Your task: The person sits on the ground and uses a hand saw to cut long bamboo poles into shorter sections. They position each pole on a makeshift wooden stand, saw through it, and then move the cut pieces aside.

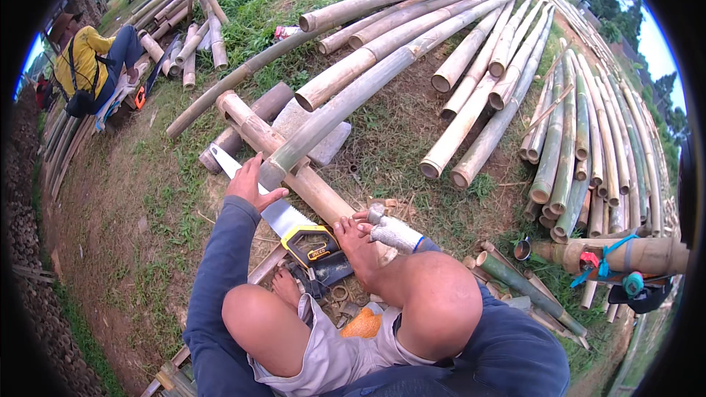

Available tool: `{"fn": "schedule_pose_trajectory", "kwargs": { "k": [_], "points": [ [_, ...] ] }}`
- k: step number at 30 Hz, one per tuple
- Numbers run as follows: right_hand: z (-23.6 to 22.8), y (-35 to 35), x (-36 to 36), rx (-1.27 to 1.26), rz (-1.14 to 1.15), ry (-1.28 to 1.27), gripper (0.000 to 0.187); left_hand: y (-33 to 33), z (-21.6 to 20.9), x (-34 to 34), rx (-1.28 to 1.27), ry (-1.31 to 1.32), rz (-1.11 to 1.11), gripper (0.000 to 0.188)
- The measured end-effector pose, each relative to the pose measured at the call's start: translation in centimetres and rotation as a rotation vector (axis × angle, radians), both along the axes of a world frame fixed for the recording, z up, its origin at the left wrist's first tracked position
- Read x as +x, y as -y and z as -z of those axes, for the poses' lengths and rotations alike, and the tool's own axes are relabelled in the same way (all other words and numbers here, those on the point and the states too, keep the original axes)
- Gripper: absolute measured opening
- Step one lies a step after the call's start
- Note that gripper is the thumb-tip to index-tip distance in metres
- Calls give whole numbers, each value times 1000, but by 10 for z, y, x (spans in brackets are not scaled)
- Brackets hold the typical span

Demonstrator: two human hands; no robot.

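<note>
Apparently, I am positioning the near end of a long greenish bamboo pole (338,115) across a bamboo rest (320,191). I am judging this to be lining up rather than cutting, since the handsaw (283,217) is lying ungripped below that end, its handle pointing toward my feet. My bare left hand (251,184) is spreading at the pole's cut end, above the blade, thumb well apart from the fingers; they are seemingly touching the pole without closing round it. My gloved right hand (393,234) is showing just beside my right foot (359,246), which is resting on the bamboo rest; I am unable to tell whether that hand is gripping anything. The next move is probably calling for a firmer hold on the pole, fingers clear of the blade.
</note>
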State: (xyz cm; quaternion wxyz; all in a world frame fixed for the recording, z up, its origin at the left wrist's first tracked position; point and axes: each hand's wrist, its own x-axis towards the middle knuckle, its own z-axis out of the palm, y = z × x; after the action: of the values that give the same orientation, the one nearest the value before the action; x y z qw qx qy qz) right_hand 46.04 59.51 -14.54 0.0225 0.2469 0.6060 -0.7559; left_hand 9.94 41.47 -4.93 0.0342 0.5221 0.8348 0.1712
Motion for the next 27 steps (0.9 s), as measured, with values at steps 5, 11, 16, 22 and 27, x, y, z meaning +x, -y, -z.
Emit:
{"fn": "schedule_pose_trajectory", "kwargs": {
  "k": [5, 11, 16, 22, 27],
  "points": [
    [-1, 15, -41, -236, 202, -82, 47, -76, 19, -18, -324, 108, -61, 119],
    [-34, -14, -78, -195, 288, -61, 51, -54, -2, 0, -259, 213, 10, 88],
    [-42, -60, -126, -335, 549, -250, 84, 22, -36, 12, -267, 92, -33, 92],
    [-66, -163, -174, -499, 692, -500, 99, 203, -35, 24, -225, -77, -143, 87],
    [-83, -145, -203, -628, 661, -425, 93, 331, -38, 4, -127, -533, -342, 91]
  ]
}}
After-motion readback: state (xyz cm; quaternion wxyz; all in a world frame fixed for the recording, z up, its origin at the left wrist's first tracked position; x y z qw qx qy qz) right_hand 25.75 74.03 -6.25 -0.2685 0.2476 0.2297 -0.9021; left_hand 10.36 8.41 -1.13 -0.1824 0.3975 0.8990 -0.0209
